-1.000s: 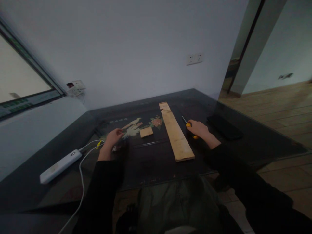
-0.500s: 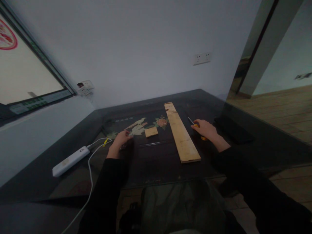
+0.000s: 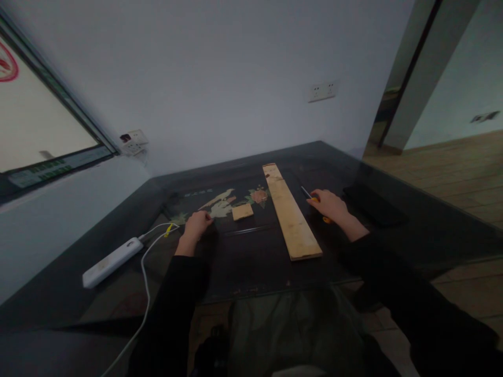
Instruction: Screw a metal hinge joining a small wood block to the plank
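My right hand (image 3: 330, 205) is closed around a screwdriver (image 3: 305, 191) with a metal shaft and an orange-yellow handle, just right of a long wooden board (image 3: 294, 220). The shaft points away from me, towards the back of the table. My left hand (image 3: 197, 225) is low over the table with its fingertips drawn together; whatever is between them is too small to make out. A small, square piece of wood (image 3: 242, 212) lies flat between my left hand and the board, touching neither.
The dark table (image 3: 251, 267) has a painted bird and flower on it. A white power strip (image 3: 112, 262) with a white cable (image 3: 145, 277) lies at left. A flat black object (image 3: 373, 207) lies at right. A wall stands behind.
My left hand has turned and closed slightly over the spot where small shiny bits showed earlier. My right hand still grips the screwdriver. The view has shifted slightly.
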### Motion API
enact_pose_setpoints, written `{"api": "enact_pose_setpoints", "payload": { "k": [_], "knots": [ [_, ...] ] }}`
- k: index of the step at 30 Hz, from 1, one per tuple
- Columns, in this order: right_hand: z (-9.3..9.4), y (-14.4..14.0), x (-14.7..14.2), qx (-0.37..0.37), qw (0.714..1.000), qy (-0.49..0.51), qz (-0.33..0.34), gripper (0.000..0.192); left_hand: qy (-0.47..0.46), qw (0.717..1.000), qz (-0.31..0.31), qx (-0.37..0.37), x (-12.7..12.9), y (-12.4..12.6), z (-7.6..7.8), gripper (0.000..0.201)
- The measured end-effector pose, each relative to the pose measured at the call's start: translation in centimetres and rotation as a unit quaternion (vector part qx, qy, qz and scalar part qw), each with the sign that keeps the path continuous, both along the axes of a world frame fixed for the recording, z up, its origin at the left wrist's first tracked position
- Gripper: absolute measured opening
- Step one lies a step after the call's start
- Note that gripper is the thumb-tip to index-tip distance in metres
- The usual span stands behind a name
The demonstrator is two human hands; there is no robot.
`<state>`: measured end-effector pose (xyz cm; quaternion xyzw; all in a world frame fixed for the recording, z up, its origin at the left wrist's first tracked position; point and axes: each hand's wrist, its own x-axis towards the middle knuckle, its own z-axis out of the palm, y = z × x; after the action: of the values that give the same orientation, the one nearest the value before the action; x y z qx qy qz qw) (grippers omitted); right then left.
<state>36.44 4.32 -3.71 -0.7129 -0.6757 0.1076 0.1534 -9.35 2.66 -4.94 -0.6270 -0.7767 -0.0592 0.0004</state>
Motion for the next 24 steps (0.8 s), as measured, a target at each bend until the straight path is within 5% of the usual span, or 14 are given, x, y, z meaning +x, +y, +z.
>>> {"api": "enact_pose_setpoints", "payload": {
  "k": [17,21,24],
  "knots": [
    [0.1,0.0,0.4,0.067,0.998,-0.002,-0.006,0.037,-0.031,0.999,0.008,0.037,0.7,-0.2,1.1,0.016],
    [-0.2,0.3,0.5,0.155,0.988,0.019,0.01,0.029,-0.103,0.992,-0.002,0.073,1.7,-0.3,2.1,0.014],
    [0.0,0.2,-0.7,0.21,0.973,0.068,0.067,0.024,-0.22,0.968,-0.08,0.095,4.8,-0.4,2.1,0.012]
  ]
}}
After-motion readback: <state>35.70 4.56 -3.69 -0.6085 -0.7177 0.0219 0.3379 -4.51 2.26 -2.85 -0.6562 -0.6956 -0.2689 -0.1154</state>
